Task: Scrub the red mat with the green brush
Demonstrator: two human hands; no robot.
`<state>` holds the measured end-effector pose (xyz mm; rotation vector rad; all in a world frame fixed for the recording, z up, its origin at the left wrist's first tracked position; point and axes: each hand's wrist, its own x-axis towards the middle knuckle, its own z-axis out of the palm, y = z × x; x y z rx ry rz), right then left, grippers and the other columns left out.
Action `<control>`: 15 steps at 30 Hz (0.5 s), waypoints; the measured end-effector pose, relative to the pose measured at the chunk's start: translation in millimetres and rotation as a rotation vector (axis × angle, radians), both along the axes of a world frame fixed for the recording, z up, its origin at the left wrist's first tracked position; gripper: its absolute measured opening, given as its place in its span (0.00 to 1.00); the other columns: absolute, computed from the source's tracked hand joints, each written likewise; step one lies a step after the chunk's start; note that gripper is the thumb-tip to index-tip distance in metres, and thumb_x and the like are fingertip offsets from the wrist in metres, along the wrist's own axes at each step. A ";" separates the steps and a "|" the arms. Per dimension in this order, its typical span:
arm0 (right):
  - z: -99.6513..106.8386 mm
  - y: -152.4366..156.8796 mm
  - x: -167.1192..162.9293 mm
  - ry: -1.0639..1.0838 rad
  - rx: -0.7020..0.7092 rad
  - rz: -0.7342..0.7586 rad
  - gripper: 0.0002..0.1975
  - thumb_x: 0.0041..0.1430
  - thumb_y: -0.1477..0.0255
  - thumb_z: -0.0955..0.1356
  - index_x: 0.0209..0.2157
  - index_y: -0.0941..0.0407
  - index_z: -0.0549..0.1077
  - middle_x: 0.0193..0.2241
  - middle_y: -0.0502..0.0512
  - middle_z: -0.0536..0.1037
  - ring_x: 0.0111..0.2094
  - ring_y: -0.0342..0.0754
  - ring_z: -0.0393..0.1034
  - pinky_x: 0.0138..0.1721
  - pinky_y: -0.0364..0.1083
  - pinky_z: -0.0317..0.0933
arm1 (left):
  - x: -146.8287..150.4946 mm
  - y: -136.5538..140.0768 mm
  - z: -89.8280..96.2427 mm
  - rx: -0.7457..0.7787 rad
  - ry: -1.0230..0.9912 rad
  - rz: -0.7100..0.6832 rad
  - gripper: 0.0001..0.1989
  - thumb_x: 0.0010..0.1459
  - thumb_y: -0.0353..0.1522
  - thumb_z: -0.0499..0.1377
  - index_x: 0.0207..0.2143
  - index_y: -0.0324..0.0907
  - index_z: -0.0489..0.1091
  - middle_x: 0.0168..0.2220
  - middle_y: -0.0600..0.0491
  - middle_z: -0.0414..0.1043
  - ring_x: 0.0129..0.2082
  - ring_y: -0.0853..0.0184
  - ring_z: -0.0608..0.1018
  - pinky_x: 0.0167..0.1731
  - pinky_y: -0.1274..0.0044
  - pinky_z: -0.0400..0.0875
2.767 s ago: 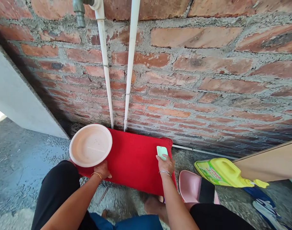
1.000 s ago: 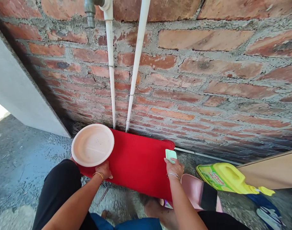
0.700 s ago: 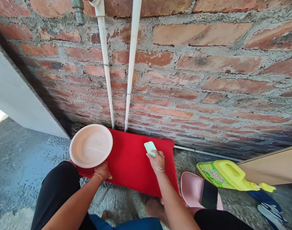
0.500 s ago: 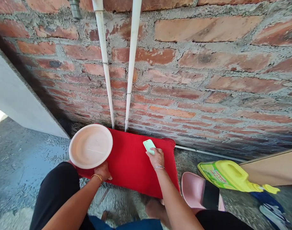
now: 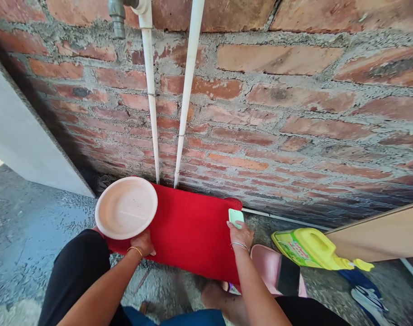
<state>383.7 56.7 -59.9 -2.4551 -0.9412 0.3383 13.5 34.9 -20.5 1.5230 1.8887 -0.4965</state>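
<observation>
Near red cloth (image 5: 192, 231) edges | basin (image 5: 126, 209) left | green object (image 5: 235, 216) right | wide gap between

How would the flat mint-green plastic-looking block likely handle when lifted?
The flat mint-green plastic-looking block is probably stiff: its free end juts straight from the right hand. Its flat face makes rolling unlikely.

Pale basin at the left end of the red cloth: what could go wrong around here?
The basin sits close to the end of the red cloth, so a bump from the left hand beside it might tip or shove it off.

The pale green object in the right hand could slip from the fingers near the cloth's right end and fall.

The floor looks wet at left, so footing may be slippery.
</observation>
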 end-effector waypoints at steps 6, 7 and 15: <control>-13.2 17.1 -73.1 -0.004 0.187 0.364 0.17 0.44 0.63 0.70 0.35 0.57 0.76 0.32 0.55 0.68 0.37 0.53 0.64 0.43 0.52 0.59 | -0.3 -0.5 -2.3 0.027 0.011 -0.009 0.31 0.28 0.32 0.70 0.40 0.42 0.68 0.43 0.45 0.75 0.45 0.54 0.76 0.41 0.71 0.70; -16.0 20.5 -89.2 0.002 0.203 0.422 0.15 0.44 0.63 0.70 0.35 0.56 0.76 0.33 0.55 0.68 0.37 0.52 0.64 0.43 0.51 0.59 | -0.4 -0.5 -2.5 0.027 0.009 -0.007 0.31 0.28 0.32 0.70 0.40 0.42 0.68 0.43 0.45 0.75 0.45 0.54 0.76 0.40 0.70 0.70; -28.2 38.1 -158.9 -0.010 0.161 0.686 0.11 0.44 0.67 0.72 0.33 0.50 0.76 0.35 0.52 0.67 0.36 0.47 0.63 0.41 0.45 0.59 | 3.2 0.8 8.2 0.009 0.018 -0.013 0.30 0.29 0.32 0.70 0.40 0.39 0.69 0.44 0.42 0.75 0.46 0.54 0.75 0.42 0.70 0.70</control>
